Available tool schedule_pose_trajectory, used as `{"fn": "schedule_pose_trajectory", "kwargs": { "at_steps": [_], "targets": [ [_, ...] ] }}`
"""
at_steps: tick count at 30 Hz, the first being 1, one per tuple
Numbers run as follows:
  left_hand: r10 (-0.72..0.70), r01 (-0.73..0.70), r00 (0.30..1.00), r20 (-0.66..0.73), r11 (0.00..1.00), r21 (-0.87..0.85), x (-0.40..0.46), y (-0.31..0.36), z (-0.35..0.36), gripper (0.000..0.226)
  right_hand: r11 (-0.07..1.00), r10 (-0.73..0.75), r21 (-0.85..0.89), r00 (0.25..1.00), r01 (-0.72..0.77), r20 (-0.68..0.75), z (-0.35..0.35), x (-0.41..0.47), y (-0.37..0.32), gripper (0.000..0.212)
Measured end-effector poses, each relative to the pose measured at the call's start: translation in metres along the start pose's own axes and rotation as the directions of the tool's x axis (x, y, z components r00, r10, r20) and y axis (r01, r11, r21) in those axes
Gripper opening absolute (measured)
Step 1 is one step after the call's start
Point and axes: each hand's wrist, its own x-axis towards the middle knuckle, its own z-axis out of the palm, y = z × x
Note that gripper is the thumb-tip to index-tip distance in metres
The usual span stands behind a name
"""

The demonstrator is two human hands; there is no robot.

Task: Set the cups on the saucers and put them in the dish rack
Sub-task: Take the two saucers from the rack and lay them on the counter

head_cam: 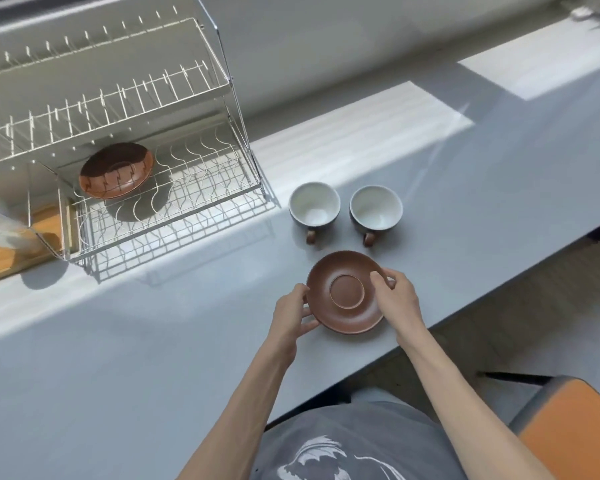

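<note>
From the head camera I read the job as barely begun. One brown saucer (pixel 116 170) already sits in the lower tier of the wire dish rack (pixel 174 188), at about ten o'clock from my hands, leaning slightly on the wires and with no cup on it. A second saucer (pixel 346 292) is on the grey counter (pixel 153 341) right in front of me, near its edge. Two cups stand side by side at twelve o'clock from that saucer, near it but not touching: the left cup (pixel 314 207) and the right cup (pixel 376 210), both upright, both empty, handles pointing back toward me. So neither cup is seated yet, and I judge that both pairings and at least one trip to the rack remain.

My left hand (pixel 290 315) has its fingers curled round the near saucer's rim at nine o'clock, thumb on top, fingers tucked below. My right hand (pixel 397 299) pinches the rim at three o'clock with thumb and fingertips, narrow. I cannot tell whether the saucer is lifted or still resting on the counter.

The saucer is matte reddish brown with a raised ring in the middle for a cup's foot. The cups are dark outside, pale cream inside, with small brown handles
</note>
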Motion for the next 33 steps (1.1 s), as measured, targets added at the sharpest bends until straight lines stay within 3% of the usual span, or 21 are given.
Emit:
{"fn": "schedule_pose_trajectory", "kwargs": {
  "at_steps": [17,24,26,28,31,33],
  "targets": [
    [-0.065,0.056,0.997,0.042,0.981,0.184,0.011,0.004,0.019,0.023,0.997,0.075,0.008,0.997,-0.075,-0.030,-0.015,0.013,0.004,0.043],
    [-0.053,0.016,0.993,0.109,0.948,0.318,0.012,0.007,0.009,0.020,0.991,0.048,-0.124,0.998,-0.043,0.041,-0.024,0.015,-0.002,0.043],
    [-0.033,-0.023,0.989,0.145,0.929,0.370,0.011,0.011,0.005,0.015,0.945,0.019,-0.328,0.996,0.011,0.089,-0.026,0.015,-0.009,0.053],
    [-0.008,-0.051,0.989,0.147,0.919,0.392,0.012,0.016,-0.001,0.013,0.820,-0.047,-0.566,0.995,0.090,0.090,-0.021,0.011,-0.022,0.059],
    [0.029,-0.084,0.992,0.123,0.879,0.469,0.015,0.026,-0.010,0.045,0.630,-0.209,-0.754,0.976,0.187,0.067,-0.007,-0.001,-0.047,0.054],
    [0.057,-0.112,0.991,0.117,0.831,0.544,0.016,0.035,-0.019,0.053,0.558,-0.259,-0.795,0.960,0.237,0.104,0.004,-0.006,-0.064,0.051]
  ]
}}
